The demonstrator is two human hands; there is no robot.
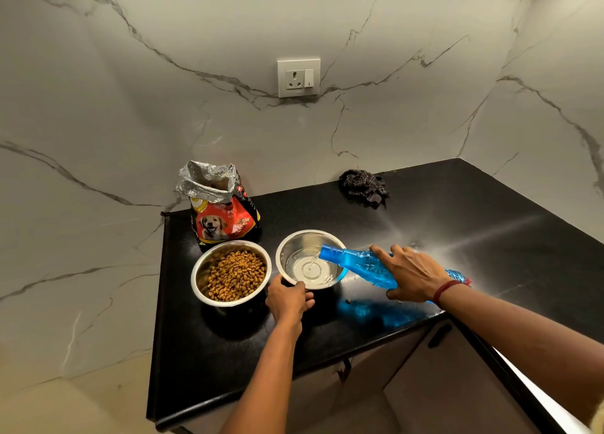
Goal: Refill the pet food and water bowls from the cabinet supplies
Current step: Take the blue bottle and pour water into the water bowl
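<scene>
Two steel bowls stand side by side on the black counter (457, 224). The left bowl (198, 270) is full of brown kibble. The right bowl (307, 237) holds a little water, and a thin stream falls into it from a blue plastic bottle (356, 263) tipped on its side over the rim. My right hand (411, 275) grips the bottle around its middle. My left hand (287, 298) holds the near rim of the water bowl. An open red dog food bag (222, 216) stands upright behind the kibble bowl.
A crumpled dark checked cloth (364, 186) lies at the back of the counter near the marble wall. A wall socket (298, 77) sits above. A stray kibble piece (349, 301) lies beside the water bowl. Cabinet doors with a dark handle (439, 335) are below the counter edge.
</scene>
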